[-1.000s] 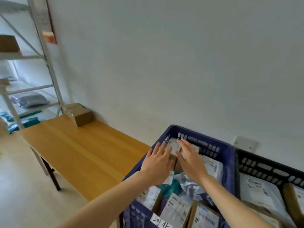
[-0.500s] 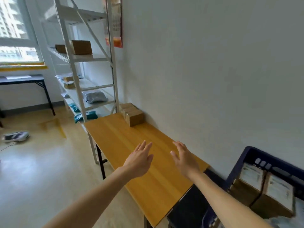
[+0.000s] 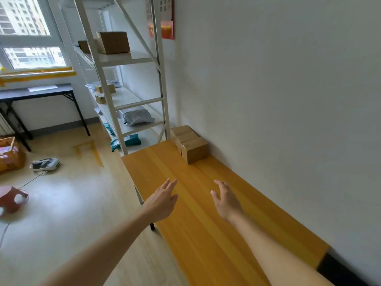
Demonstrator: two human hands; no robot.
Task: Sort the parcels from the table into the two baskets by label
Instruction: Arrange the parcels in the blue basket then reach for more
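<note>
While both arms stretch over the wooden table point(image 3: 206, 244), the left hand point(image 3: 162, 200) and the right hand point(image 3: 225, 200) hover with fingers loosely spread, grasping nothing. Brown cardboard parcels point(image 3: 193, 150) sit in a short row at the table's far end, well ahead of the hands, against the wall point(image 3: 288, 100), just beside the white shelf rack point(image 3: 139, 103).

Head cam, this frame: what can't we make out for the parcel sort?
- baskets: outside the head view, past the right edge; only a dark strip shows there, unidentifiable.
- cardboard boxes on the table: labels not visible; the front box hides the count behind.
- grey parcel on the shelf: label too small, frame partly covers it.
</note>
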